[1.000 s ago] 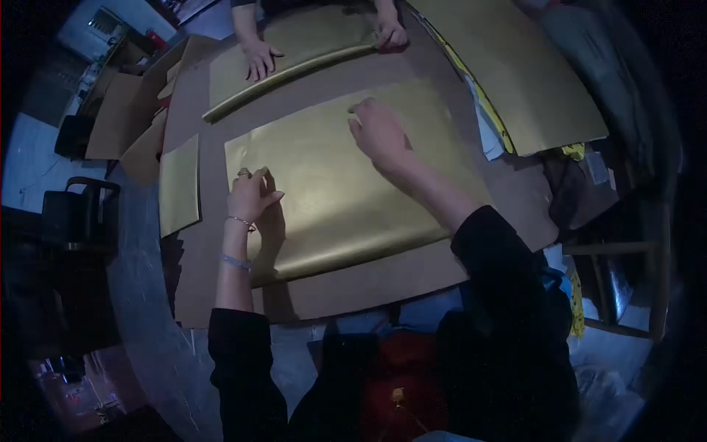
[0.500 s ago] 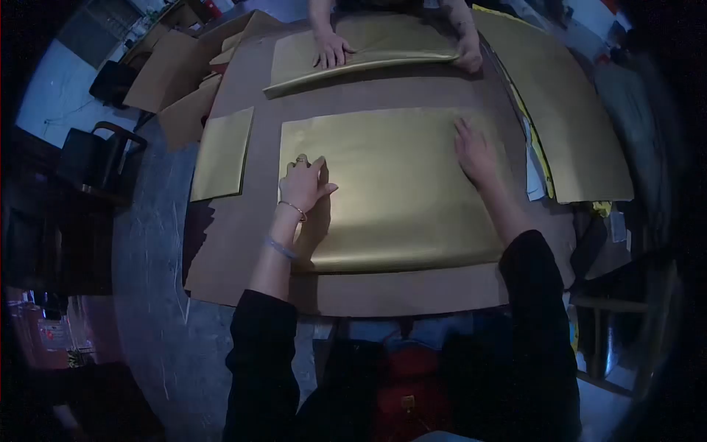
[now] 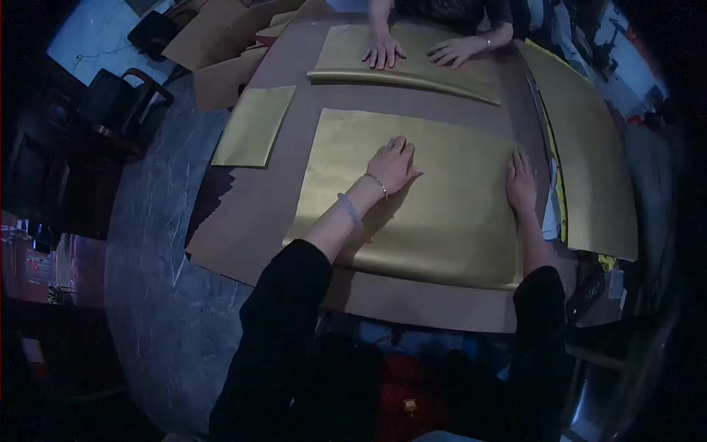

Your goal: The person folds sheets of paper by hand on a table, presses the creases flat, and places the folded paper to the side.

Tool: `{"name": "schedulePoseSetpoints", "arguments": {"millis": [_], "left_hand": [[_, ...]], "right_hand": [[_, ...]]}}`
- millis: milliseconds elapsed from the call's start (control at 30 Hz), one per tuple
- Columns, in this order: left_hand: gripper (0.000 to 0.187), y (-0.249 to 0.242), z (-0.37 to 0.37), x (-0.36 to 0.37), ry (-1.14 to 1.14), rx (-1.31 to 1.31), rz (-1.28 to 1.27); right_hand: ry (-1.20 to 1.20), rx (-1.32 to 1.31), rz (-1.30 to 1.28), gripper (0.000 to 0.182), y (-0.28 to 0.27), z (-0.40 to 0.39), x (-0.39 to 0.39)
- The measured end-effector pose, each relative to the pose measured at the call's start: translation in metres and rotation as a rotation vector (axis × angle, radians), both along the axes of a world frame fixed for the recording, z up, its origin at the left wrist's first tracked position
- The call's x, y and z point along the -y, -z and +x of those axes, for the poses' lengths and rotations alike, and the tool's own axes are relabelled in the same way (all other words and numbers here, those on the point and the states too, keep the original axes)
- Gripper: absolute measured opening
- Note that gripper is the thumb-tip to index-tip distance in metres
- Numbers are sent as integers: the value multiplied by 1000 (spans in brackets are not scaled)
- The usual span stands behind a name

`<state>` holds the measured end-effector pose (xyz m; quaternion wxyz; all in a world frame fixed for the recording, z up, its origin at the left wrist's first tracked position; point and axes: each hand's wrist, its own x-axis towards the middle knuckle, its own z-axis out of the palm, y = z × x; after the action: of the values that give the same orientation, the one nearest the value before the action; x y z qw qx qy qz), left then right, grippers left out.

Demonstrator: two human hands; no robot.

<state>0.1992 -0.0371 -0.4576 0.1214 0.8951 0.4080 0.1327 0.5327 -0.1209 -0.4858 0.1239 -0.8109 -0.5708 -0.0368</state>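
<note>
A large gold sheet (image 3: 442,199) lies in front of me, its near edge curved over in a soft fold. My left hand (image 3: 394,163) rests on the upper middle of this sheet, fingers stretched forward and thumb out to the side. At the sheet's right edge, my right hand (image 3: 522,184) lies flat with its fingers pointing away from me. Neither hand grasps anything. Across the table, another person's two hands (image 3: 383,50) press flat on a second gold sheet (image 3: 412,48), which has a rolled or folded edge on my side.
Brown cardboard (image 3: 243,214) covers the table. A smaller folded gold piece (image 3: 254,127) lies at the left. Stacked gold sheets (image 3: 589,155) with yellow edges stand along the right. Beyond the left side are an open cardboard box (image 3: 221,51) and a dark chair (image 3: 118,107).
My left hand has slid from the sheet's left edge to its middle. My right hand stays by the right edge. The other person's hand has left the folded edge's end and now lies flat.
</note>
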Motion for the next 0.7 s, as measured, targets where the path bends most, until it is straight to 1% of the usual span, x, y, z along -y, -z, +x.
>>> {"name": "schedulePoseSetpoints", "arguments": {"millis": [67,100,133,167,200,267,333,367,400,433,467,500,533,567,600,667,700], "left_hand": [[59,1,9,-10,-93,-31,70],[62,1,8,-18,-149,-8,56],[63,9,2,-28,-162,0,87],[65,18,-8,-36,-171,5,114],[70,2,-21,-39,-165,-40,26],[72,16,-51,-53,-233,-73,76],[70,12,-80,-63,-316,-96,51],[68,4,-90,-62,-327,-139,58],[66,-15,-95,-63,-277,-142,-66],[62,14,-104,-73,-274,-113,87],[59,6,-99,-69,-296,-179,73],[59,23,-107,-78,-277,-129,152],[60,-1,-94,-66,-328,-243,64],[60,13,-97,-74,-293,-259,157],[57,38,-111,-94,-284,-152,125],[54,39,-113,-94,-259,-234,252],[54,35,-108,-90,-231,-221,258]], "right_hand": [[-1,-13,15,47,-1,-1,-2],[5,8,-1,47,1,1,-4],[14,27,-20,47,2,2,-3],[-9,-9,35,46,5,3,-1],[3,-14,25,46,9,5,1],[-18,23,62,46,18,11,-4],[-39,5,91,45,16,10,-4],[-35,-65,91,45,5,-1,-3],[-4,-125,90,45,-6,-7,1],[-37,13,103,45,10,4,-3],[-37,120,69,45,1,-4,3],[-110,-19,250,42,13,1,1],[-3,-40,127,42,5,-3,-2],[-18,-15,249,43,13,0,-2],[2,-120,178,44,3,-5,1],[12,-54,173,46,1,-9,5],[41,-43,177,46,0,-8,7]]}}
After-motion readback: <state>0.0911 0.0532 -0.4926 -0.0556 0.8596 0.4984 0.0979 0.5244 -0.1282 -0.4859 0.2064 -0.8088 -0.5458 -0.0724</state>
